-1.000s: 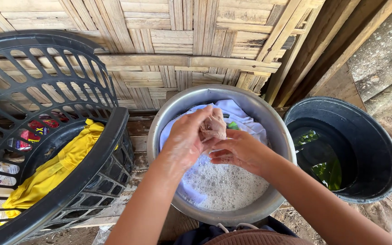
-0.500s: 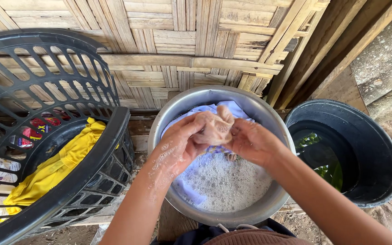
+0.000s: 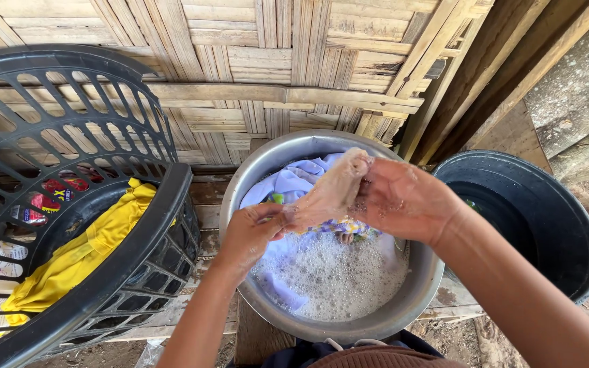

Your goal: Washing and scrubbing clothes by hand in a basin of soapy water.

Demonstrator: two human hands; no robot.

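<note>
Over the round metal basin (image 3: 414, 300) of foamy water, the left hand (image 3: 250, 235) and the right hand (image 3: 403, 201) both grip tightly a wet beige cloth (image 3: 332, 191), stretched between them. Pale blue fabric (image 3: 294, 184) lies soaking below. Beside it, a black plastic lattice basket (image 3: 151, 232) holds a soft yellow garment (image 3: 76, 255) and small red printed packets (image 3: 56, 191). A dark round bucket (image 3: 581, 225) stands on the right.
</note>
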